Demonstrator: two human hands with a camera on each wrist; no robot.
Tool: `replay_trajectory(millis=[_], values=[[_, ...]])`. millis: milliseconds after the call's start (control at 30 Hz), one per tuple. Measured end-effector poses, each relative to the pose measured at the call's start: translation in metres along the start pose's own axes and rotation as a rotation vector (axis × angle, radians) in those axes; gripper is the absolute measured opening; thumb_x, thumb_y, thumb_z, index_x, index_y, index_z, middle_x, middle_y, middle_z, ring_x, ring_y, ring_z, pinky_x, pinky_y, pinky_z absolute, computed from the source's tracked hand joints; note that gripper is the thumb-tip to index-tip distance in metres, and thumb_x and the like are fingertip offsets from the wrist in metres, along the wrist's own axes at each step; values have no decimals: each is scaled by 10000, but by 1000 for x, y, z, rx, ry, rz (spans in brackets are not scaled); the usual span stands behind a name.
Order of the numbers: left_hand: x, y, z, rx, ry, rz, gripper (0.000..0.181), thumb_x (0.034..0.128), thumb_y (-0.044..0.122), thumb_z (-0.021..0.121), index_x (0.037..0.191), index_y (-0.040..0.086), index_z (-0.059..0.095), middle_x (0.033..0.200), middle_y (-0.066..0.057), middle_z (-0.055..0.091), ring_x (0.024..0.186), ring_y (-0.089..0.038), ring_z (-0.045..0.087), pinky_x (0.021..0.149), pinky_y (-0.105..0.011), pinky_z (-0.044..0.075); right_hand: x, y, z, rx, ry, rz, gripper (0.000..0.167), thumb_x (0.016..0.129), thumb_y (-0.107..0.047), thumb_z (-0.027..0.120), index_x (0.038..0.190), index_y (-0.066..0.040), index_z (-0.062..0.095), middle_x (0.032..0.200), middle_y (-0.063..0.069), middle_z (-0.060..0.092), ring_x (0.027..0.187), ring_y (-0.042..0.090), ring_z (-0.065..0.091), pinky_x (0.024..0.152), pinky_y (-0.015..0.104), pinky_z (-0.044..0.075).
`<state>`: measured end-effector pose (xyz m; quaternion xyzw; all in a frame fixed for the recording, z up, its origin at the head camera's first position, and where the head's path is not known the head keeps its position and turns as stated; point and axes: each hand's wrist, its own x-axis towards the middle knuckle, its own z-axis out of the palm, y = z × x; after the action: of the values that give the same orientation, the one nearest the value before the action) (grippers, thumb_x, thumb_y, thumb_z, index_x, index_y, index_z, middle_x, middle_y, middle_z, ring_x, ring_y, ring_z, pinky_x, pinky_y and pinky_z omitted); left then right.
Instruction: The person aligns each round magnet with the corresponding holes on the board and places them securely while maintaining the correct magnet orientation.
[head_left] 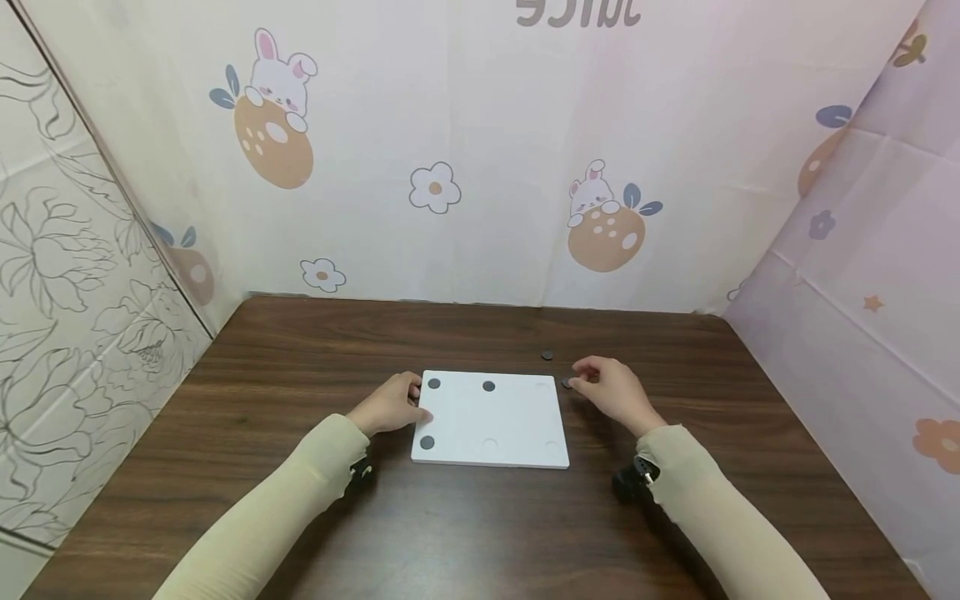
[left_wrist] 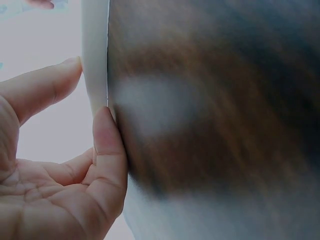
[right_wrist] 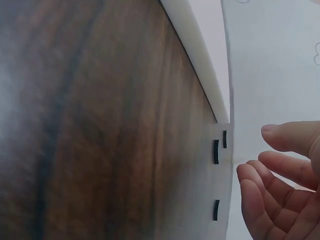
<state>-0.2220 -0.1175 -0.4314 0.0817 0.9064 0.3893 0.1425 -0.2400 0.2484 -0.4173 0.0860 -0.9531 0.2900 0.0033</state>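
Note:
A flat white board [head_left: 491,417] with shallow round recesses lies on the brown table. Dark round discs sit in it at the top left [head_left: 434,383], top middle [head_left: 489,386] and bottom left. My left hand [head_left: 392,404] holds the board's left edge, thumb on the top face and fingers against the side, as the left wrist view shows with the hand [left_wrist: 65,165] close up. Just off the board's right edge, my right hand [head_left: 613,393] hovers over a loose disc [head_left: 567,382]. Between thumb and relaxed fingers of the right hand [right_wrist: 287,185] there is a gap.
Another loose disc [head_left: 547,355] lies behind the board's right corner. Three loose discs show edge-on in the right wrist view, one disc [right_wrist: 216,210] standing apart. A patterned curtain [head_left: 495,233] closes off the table's back edge.

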Motion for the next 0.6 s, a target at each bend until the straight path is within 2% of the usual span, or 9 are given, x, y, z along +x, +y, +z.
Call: replay_trajectory(millis=[600], values=[[-4,2,-2,13,-10,21,612,838,96,745,1329,-125,454,1098,-141,523,925,-216,505,804,-323,450,19,6,1,-149,-89,5,259,902,-221,690,1064,-20,706,1005,127,699,845,216,619,751,403,516]])
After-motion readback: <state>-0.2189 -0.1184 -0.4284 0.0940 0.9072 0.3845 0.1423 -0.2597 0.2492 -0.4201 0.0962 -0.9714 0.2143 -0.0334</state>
